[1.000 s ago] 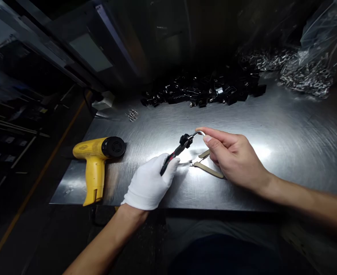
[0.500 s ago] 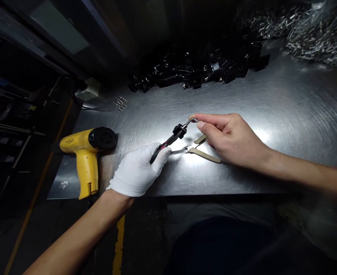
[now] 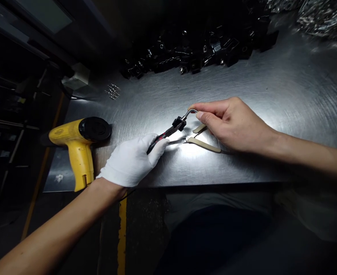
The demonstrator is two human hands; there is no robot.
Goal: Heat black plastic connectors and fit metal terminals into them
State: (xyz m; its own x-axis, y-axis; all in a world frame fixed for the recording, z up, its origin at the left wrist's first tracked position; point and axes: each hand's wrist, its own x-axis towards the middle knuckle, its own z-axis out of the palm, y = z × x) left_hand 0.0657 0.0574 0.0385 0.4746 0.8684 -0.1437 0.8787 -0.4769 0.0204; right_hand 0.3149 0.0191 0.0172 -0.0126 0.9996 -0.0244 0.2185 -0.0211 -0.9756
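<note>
My left hand (image 3: 131, 160), in a white glove, is closed round a pair of dark pliers (image 3: 168, 133) with red marks. The plier jaws meet a small black part (image 3: 179, 123), held above the metal table. My bare right hand (image 3: 237, 122) pinches the curved end of a bent metal rod (image 3: 189, 112), shaped like a hex key. The rod's other end meets the black part; how deep it sits I cannot tell. Below my right hand, pliers with beige handles (image 3: 204, 145) lie on the table, partly covered by the fingers.
A yellow heat gun (image 3: 81, 149) rests at the left of the steel table (image 3: 243, 168). Behind it are several small metal pins (image 3: 112, 91) and a pale box (image 3: 76, 76). Black parts (image 3: 197, 57) are heaped along the back; a bag of shiny metal pieces (image 3: 327, 19) sits back right.
The camera view has shifted, so the table and its things appear higher in the picture. Both hands keep their grips, and the rod and black part stay together.
</note>
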